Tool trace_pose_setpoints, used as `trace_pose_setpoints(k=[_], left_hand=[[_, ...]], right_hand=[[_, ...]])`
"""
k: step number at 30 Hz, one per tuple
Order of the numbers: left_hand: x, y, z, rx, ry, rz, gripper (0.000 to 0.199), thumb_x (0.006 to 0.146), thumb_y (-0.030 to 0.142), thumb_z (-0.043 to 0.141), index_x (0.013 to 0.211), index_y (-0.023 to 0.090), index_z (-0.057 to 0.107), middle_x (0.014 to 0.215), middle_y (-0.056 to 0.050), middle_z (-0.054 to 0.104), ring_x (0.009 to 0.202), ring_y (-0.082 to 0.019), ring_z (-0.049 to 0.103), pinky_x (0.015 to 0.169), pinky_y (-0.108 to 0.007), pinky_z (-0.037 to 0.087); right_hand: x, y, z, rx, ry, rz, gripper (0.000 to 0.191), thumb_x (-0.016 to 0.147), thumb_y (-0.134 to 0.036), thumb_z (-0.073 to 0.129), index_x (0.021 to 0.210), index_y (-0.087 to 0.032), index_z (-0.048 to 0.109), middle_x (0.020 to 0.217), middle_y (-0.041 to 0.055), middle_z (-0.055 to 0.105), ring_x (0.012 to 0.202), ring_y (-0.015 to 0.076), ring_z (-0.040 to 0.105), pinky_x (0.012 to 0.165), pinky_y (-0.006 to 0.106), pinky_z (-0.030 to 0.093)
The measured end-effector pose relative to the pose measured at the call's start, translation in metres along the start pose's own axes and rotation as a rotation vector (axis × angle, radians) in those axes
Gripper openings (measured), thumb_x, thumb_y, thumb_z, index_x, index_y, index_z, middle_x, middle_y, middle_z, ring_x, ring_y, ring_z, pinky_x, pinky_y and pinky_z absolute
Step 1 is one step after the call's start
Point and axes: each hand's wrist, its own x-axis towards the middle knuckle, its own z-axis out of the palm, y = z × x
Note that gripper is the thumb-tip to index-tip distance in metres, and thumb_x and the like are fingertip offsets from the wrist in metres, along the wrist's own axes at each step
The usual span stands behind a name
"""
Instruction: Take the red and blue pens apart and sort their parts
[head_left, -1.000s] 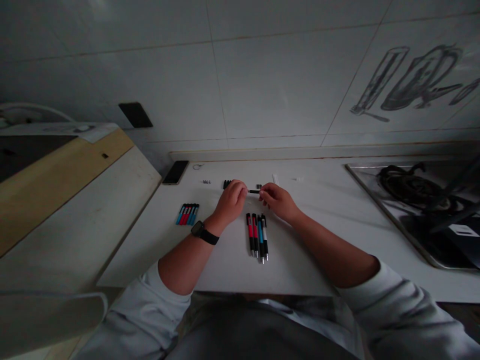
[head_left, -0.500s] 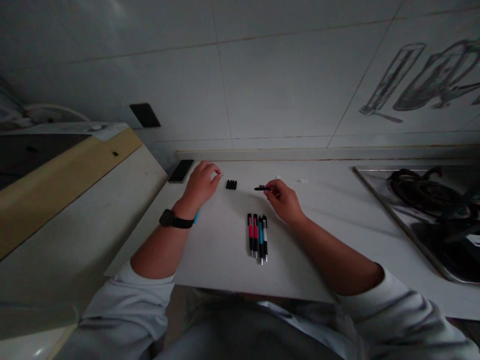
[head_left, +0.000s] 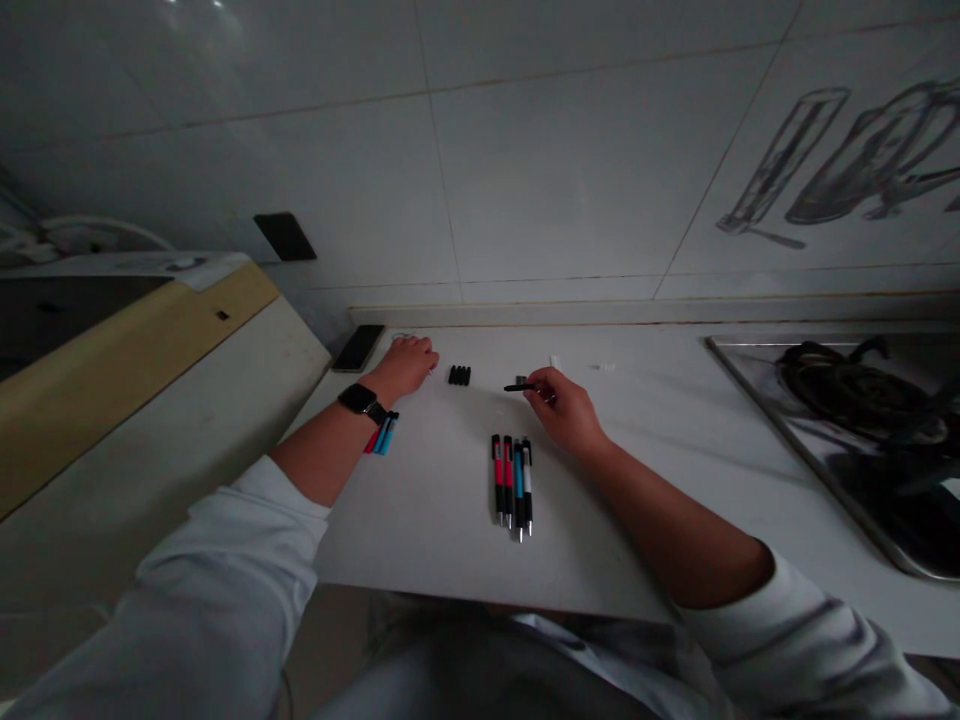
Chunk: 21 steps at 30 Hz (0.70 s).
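My left hand [head_left: 409, 366], wearing a black watch, is low over the far left of the counter with its fingers closed and bent down. A small silver piece [head_left: 431, 373] shows at its fingertips; its exact kind is unclear. My right hand [head_left: 564, 405] pinches a black pen part [head_left: 517, 387] that points left. Between the hands lies a row of several short black grips [head_left: 460, 376]. Several pens [head_left: 508, 485] with red, blue and white barrels lie side by side nearer to me. Red and blue pen barrels [head_left: 385, 434] rest beside my left wrist.
A dark phone [head_left: 359, 347] lies at the counter's back left corner. Small clear pieces [head_left: 602, 367] and a white strip [head_left: 554, 362] sit behind my right hand. A gas stove [head_left: 840, 450] is on the right, a pale cabinet [head_left: 187, 430] on the left.
My left hand has moved left and lowered to the counter, its fingers turned down, uncovering the red and blue barrels. My right hand stays nearly in place with the black pen part.
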Motion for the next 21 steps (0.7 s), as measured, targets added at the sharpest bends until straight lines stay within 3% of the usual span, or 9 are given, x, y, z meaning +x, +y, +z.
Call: trace_pose_setpoints(k=[8, 21], left_hand=[[0.004, -0.011, 0.006, -0.077, -0.056, -0.039, 0.021, 0.092, 0.016, 0.058, 0.102, 0.021, 0.076, 0.116, -0.013, 0.065, 0.114, -0.031, 0.057, 0.095, -0.045, 0.039], [0.002, -0.017, 0.004, -0.025, -0.092, -0.056, 0.024, 0.09, 0.024, 0.059, 0.107, 0.02, 0.075, 0.118, -0.014, 0.066, 0.112, -0.031, 0.06, 0.094, -0.044, 0.043]], right_hand=[[0.0, 0.0, 0.001, 0.015, -0.013, 0.017, 0.016, 0.092, -0.032, 0.062, 0.105, -0.024, 0.065, 0.087, 0.0037, 0.07, 0.073, 0.0168, 0.062, 0.069, 0.031, 0.048], [0.0, -0.002, 0.0, 0.006, -0.025, 0.023, 0.016, 0.092, -0.032, 0.062, 0.106, -0.023, 0.065, 0.085, 0.0024, 0.07, 0.071, 0.0157, 0.061, 0.069, 0.03, 0.047]])
